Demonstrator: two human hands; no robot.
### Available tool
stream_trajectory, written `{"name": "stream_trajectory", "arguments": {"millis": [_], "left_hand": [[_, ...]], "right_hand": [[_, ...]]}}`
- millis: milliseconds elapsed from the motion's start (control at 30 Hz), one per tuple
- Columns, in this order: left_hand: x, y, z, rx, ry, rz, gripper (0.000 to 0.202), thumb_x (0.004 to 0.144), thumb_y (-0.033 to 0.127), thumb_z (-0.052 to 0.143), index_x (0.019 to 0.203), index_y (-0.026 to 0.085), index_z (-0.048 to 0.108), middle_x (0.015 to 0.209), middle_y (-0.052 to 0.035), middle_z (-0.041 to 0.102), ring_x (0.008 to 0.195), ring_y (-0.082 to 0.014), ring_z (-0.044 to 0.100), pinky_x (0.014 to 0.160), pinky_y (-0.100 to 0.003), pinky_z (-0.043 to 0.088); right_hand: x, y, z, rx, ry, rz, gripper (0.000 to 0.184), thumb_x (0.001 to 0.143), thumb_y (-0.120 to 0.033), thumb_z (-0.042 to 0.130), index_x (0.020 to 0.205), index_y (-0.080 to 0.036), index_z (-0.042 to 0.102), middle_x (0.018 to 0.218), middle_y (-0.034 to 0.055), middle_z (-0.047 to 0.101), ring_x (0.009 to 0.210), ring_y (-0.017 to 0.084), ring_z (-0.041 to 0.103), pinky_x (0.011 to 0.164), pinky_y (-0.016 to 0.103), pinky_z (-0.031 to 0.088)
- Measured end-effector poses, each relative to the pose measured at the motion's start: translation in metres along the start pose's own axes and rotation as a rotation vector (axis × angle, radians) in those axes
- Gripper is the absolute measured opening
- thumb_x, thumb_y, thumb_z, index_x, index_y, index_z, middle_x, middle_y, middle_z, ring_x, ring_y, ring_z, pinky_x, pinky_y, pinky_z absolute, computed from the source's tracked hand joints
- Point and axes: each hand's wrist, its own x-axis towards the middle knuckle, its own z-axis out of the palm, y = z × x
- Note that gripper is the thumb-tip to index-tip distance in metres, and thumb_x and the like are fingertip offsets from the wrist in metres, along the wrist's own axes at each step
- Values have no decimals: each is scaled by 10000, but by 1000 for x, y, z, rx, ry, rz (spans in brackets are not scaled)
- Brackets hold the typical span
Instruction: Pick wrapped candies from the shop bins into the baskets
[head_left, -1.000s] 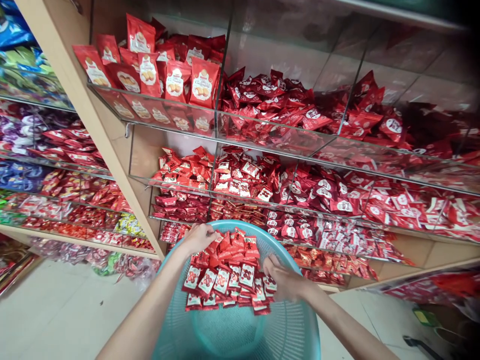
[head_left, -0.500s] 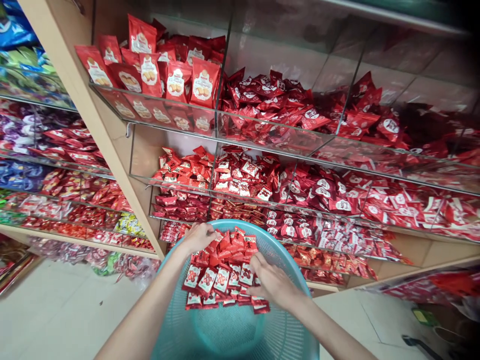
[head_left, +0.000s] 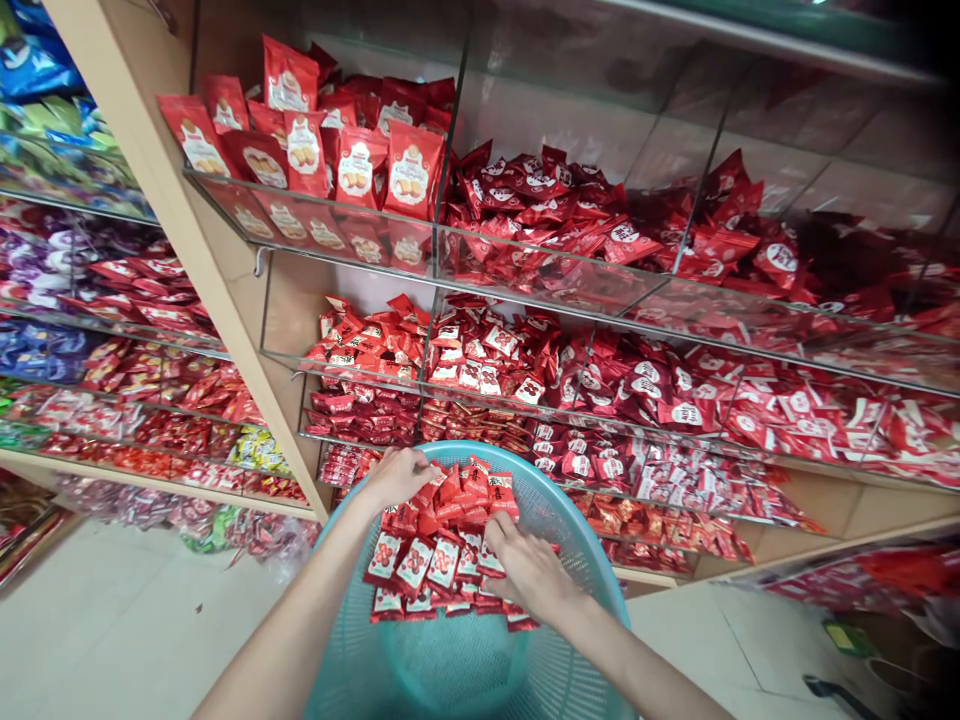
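Observation:
A teal plastic mesh basket (head_left: 461, 670) fills the bottom of the view, with a heap of small red-and-white wrapped packets (head_left: 427, 540) in its upper half. My left hand (head_left: 397, 478) sits at the far rim of the basket beside the heap, its fingers curled there. My right hand (head_left: 529, 572) lies on the right side of the heap, fingers pressed down among the packets. Whether those fingers pinch a packet is hidden.
Glass-fronted shelf bins (head_left: 555, 340) packed with red packets rise directly behind the basket. A pale wooden shelf upright (head_left: 225, 270) stands to the left, with more bins of colourful packets beyond it. A tiled floor (head_left: 127, 630) lies below.
My right hand has moved left and further onto the heap, covering packets it was beside one second ago. My left hand stays at the rim, and the view has shifted slightly.

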Motion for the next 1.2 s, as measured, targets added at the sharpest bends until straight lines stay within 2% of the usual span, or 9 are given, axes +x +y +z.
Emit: {"name": "stream_trajectory", "arguments": {"millis": [133, 300, 433, 567, 667, 800, 1000, 1200], "left_hand": [[-1, 0, 0, -8, 3, -9, 341, 768, 510, 504, 799, 234, 701, 777, -15, 706, 825, -196, 616, 677, -233, 405], [0, 0, 1, -23, -3, 2, 338, 775, 499, 501, 805, 231, 705, 811, -23, 711, 834, -197, 618, 694, -239, 411], [0, -1, 1, -20, -3, -2, 338, 773, 494, 502, 818, 229, 707, 799, -24, 709, 841, -197, 614, 690, -234, 409], [1, -2, 1, -6, -4, -2, 343, 775, 501, 492, 805, 232, 703, 789, -23, 706, 830, -198, 614, 677, -234, 405], [1, -1, 1, -4, -5, 1, 347, 775, 509, 490, 789, 231, 697, 789, -20, 703, 817, -197, 613, 669, -235, 401], [0, 0, 1, -8, -2, -9, 370, 770, 532, 484, 777, 227, 694, 781, -21, 701, 809, -199, 609, 673, -241, 399], [-1, 0, 1, -10, -9, -11, 375, 761, 538, 485, 769, 229, 698, 761, -14, 698, 807, -198, 606, 673, -238, 398], [-1, 1, 0, 0, -3, -4, 344, 770, 501, 489, 769, 228, 698, 758, -19, 697, 810, -197, 608, 673, -236, 402]], "right_hand": [[0, 0, -1, 1, 17, -85, 341, 742, -207, 614, 1054, -213, 478, 1124, 79, 536, 1008, 270, 576, 728, 331, 467], [-3, 4, -7, 24, 52, -126, 155, 832, -216, 499, 984, -207, 533, 1086, 60, 575, 979, 232, 578, 757, 321, 464], [-9, 13, -15, 174, 92, -92, 179, 890, -275, 424, 997, -232, 560, 1073, 35, 596, 937, 194, 604, 779, 298, 459], [-24, 26, -22, 308, 163, -40, 212, 891, -306, 420, 1042, -248, 558, 1117, 31, 596, 948, 187, 611, 816, 299, 460], [-36, 34, -17, 282, 174, 37, 210, 880, -273, 424, 1037, -231, 556, 1145, 54, 583, 975, 208, 604, 836, 328, 461], [-42, 37, -1, 179, 113, 96, 216, 857, -198, 415, 1035, -214, 534, 1181, 75, 555, 949, 217, 614, 789, 333, 482], [-41, 27, 6, 49, 24, 55, 303, 752, -151, 578, 1039, -221, 512, 1173, 70, 538, 1074, 248, 536, 853, 334, 460], [-37, 20, 19, -73, 46, 94, 577, 579, -298, 793, 1067, -222, 496, 1184, 113, 514, 1071, 310, 511, 851, 411, 470]]}}
